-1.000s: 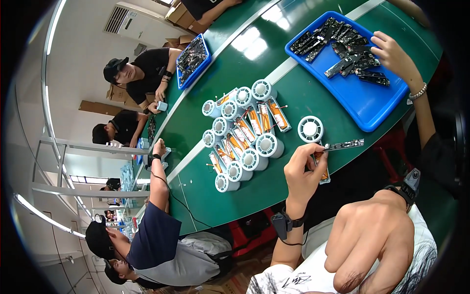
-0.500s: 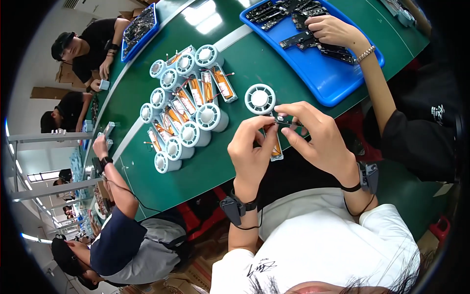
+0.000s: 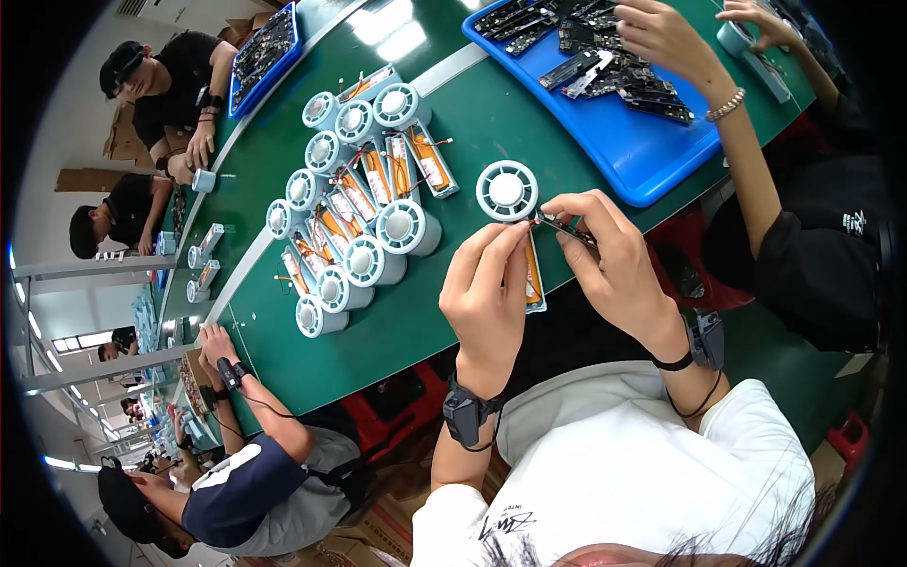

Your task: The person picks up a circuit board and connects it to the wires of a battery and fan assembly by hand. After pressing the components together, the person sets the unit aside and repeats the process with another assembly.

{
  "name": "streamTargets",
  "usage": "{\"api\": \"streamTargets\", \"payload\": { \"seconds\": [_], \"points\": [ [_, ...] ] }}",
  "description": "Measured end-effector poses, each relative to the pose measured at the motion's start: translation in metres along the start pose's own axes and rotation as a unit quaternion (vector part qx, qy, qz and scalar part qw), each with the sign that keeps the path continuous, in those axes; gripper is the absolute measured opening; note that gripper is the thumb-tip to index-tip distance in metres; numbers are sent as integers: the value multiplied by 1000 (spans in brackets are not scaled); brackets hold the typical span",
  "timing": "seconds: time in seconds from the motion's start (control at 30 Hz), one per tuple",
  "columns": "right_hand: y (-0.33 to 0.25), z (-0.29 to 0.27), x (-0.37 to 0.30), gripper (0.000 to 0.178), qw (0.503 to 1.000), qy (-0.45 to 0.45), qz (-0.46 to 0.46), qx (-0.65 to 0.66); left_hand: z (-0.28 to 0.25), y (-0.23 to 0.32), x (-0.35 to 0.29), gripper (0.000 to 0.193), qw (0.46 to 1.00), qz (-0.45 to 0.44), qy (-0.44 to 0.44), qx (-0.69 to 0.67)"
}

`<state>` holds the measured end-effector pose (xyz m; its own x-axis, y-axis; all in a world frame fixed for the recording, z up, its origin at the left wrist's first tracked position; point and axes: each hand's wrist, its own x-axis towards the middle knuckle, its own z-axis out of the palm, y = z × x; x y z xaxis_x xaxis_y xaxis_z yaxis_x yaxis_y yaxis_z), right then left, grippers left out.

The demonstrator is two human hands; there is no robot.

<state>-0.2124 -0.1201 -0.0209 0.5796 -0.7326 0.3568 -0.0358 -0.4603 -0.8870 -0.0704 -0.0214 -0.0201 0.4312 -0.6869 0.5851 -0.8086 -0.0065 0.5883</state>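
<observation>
A light blue handheld fan point(image 3: 506, 191) lies on the green table in front of me, its round grille up. Its open handle point(image 3: 536, 276) points toward me and shows orange inside, partly covered by my left hand. My left hand point(image 3: 486, 300) has thumb and fingertips pinched at a thin red wire end point(image 3: 535, 221) just below the fan's head; the exact tip is hidden. My right hand point(image 3: 619, 269) pinches a narrow black circuit board point(image 3: 573, 232) between thumb and fingers, its end close to the left fingertips.
Several similar fans point(image 3: 408, 227) with open handles stand grouped to the left. A blue tray point(image 3: 652, 180) of black circuit boards is at the right, with a co-worker's hand point(image 3: 652, 33) above it. Another blue tray point(image 3: 300, 47) stands far left. Other people work along the table.
My left hand has turned more upright, and the board in my right hand now slants. The co-worker's hand has lifted off the tray's boards. The person at left has put down a fan.
</observation>
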Motion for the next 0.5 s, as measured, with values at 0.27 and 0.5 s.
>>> {"api": "streamTargets", "payload": {
  "seconds": [0.27, 0.5],
  "points": [
    [4, -16, -18, 27, 997, 1, 51, -64, 5, 12, 1, 23, 998, -5, 20, -61],
    [18, -11, -18, 30, 997, -30, 44, -58, 0, 22, 3, 10, 999, -15, 39, 32]
  ]
}}
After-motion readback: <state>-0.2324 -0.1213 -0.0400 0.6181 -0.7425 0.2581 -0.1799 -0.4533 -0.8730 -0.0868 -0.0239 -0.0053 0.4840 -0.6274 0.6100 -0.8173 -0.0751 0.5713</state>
